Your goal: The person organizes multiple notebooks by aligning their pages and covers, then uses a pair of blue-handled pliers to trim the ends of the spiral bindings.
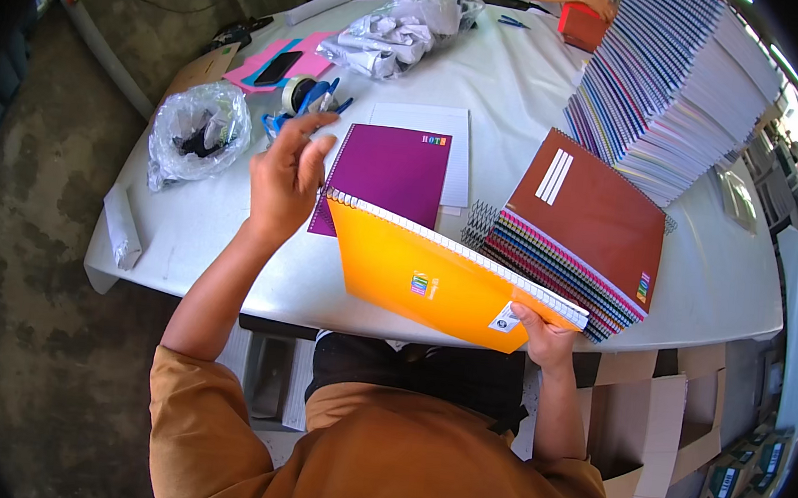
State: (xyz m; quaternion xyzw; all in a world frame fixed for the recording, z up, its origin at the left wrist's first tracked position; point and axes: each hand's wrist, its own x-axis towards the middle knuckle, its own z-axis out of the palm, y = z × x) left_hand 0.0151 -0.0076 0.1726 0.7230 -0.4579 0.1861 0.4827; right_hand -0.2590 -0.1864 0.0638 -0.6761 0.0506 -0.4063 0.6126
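Note:
My right hand (548,340) grips the right end of an orange spiral notebook (389,259), thumb on its cover. The notebook is tilted above the table's front edge, its wire-bound edge upward. My left hand (283,182) is raised by the left end of that binding, thumb and forefinger apart, with nothing visible in it. Beyond the orange notebook a purple spiral notebook (392,168) lies on the table, partly over a lined white sheet (457,150). To the right stands a stack of spiral notebooks with a brown-red one (583,203) on top.
A tall notebook pile (660,82) leans at the back right. On the left are a plastic bag (198,137), a tape roll (297,94), blue-handled tools (317,100) and a phone (278,68). Crumpled plastic (399,33) lies farther back. Another person's hand (596,4) holds something red.

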